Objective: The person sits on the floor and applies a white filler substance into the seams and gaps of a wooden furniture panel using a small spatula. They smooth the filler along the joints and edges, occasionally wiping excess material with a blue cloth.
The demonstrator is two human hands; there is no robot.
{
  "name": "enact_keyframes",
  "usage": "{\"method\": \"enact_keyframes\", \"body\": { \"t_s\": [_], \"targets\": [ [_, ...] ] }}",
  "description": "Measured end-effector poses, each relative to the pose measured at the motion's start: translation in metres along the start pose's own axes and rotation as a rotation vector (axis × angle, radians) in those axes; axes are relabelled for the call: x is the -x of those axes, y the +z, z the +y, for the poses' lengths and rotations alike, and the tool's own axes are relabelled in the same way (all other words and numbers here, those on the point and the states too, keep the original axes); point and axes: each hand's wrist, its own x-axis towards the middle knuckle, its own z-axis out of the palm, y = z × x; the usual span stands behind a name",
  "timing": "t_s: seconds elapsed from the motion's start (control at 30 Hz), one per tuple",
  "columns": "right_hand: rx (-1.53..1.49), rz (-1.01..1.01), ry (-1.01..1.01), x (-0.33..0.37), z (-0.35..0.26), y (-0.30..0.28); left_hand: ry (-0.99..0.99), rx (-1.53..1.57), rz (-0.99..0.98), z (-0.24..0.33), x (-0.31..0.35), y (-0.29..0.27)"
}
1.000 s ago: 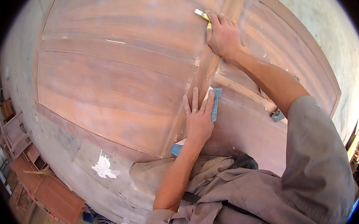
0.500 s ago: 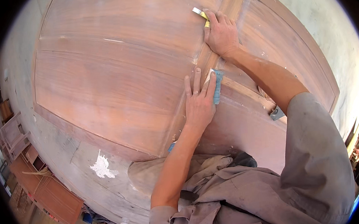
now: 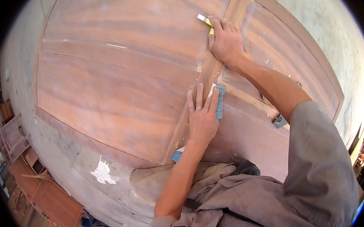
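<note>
A reddish-brown wooden door panel [image 3: 104, 93] with raised fields and rails lies before me. My left hand [image 3: 203, 122] lies palm down on its middle rail, two fingers stretched forward. Along that hand's right side it grips a folded blue-and-white pad [image 3: 221, 104], pressed to the wood; whether it is cloth or sandpaper I cannot tell. Farther up the rail rests my right hand [image 3: 227, 43], fingers curled round a yellow tool [image 3: 211, 27] with a pale flat end pointing left. Its exact kind is unclear, and its lower part is hidden by the hand.
Beside my left forearm is another blue piece [image 3: 176, 156]. A small grey block [image 3: 280, 121] sits on the panel near my right elbow. Wood chips are scattered around. A white splash [image 3: 103, 171] marks the grey floor; brown furniture pieces [image 3: 57, 202] stand at lower left.
My left hand has slid toward me along the rail with the blue pad. My right hand has stayed nearly in place with the yellow tool. The view has shifted slightly.
</note>
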Motion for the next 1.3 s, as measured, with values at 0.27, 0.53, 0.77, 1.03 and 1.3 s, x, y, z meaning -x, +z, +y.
{"method": "enact_keyframes", "body": {
  "t_s": [0.27, 0.53, 0.77, 1.03, 1.3],
  "targets": [
    [0.038, -0.021, 0.025, 0.002, -0.003, 0.002, 0.004, -0.013, 0.033, -0.005, 0.021, 0.011],
    [-0.017, 0.001, 0.025, 0.006, -0.001, -0.001, 0.009, -0.047, -0.032, -0.008, 0.061, 0.007],
    [-0.04, 0.026, 0.016, 0.0, -0.005, 0.004, 0.048, 0.009, 0.012, -0.014, 0.007, 0.013],
    [-0.028, 0.014, 0.011, 0.008, -0.005, -0.001, 0.021, 0.029, 0.0, -0.004, 0.026, 0.016],
    [-0.023, 0.075, -0.018, -0.004, 0.003, 0.007, 0.003, 0.021, 0.013, -0.004, 0.022, 0.01]
  ]
}}
